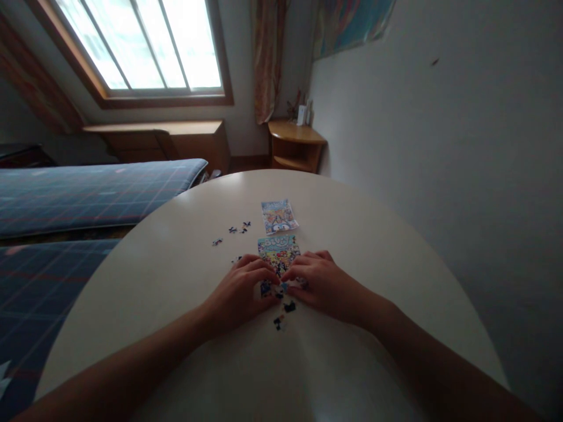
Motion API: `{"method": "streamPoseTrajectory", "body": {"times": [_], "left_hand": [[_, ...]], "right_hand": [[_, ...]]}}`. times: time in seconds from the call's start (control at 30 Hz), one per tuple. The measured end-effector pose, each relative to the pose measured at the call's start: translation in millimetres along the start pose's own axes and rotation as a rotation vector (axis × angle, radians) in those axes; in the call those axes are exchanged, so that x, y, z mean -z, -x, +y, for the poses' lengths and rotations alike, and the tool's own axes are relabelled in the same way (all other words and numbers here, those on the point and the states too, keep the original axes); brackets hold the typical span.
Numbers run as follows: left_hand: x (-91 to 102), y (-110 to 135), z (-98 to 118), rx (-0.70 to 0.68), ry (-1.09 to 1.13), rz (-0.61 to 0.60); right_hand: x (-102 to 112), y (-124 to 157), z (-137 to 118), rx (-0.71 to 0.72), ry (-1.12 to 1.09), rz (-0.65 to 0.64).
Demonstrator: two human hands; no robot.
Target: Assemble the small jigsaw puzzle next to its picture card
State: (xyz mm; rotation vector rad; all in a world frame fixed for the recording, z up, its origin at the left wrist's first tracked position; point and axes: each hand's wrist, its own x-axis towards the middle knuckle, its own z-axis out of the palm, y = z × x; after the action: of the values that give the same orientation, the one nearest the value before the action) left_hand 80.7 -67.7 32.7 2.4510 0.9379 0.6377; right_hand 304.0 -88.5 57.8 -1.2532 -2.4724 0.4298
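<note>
A partly assembled jigsaw puzzle (278, 247) with a colourful cartoon print lies flat on the white round table (211, 363). My left hand (246, 284) is curled over its lower left edge, thumb and fingertips on either side of a bit of the puzzle. From the right, my right hand (319, 284) pinches a small jigsaw piece (284, 286) at the lower edge, its fingertips nearly meeting the left ones. The hands partly hide the lower part of the puzzle. Close below them lie a dark loose piece (289, 306) and another small cluster of pieces (278, 322).
A printed picture sheet (278, 217) lies just beyond the puzzle. Several loose jigsaw pieces (233, 230) are scattered to its left. Beds with plaid covers (88, 187) stand left of the table, a white wall (440, 152) rises at right, and a corner shelf (297, 133) stands behind.
</note>
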Motion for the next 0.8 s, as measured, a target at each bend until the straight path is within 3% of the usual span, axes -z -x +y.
{"method": "streamPoseTrajectory", "body": {"times": [0.3, 0.8], "left_hand": [[1.1, -2, 1, 0.073, 0.126, 0.016], [2.8, -3, -9, -0.033, 0.095, -0.049]], "right_hand": [[0, -1, -3, -0.012, -0.046, 0.01], [0, 0, 0, 0.001, -0.05, 0.015]]}}
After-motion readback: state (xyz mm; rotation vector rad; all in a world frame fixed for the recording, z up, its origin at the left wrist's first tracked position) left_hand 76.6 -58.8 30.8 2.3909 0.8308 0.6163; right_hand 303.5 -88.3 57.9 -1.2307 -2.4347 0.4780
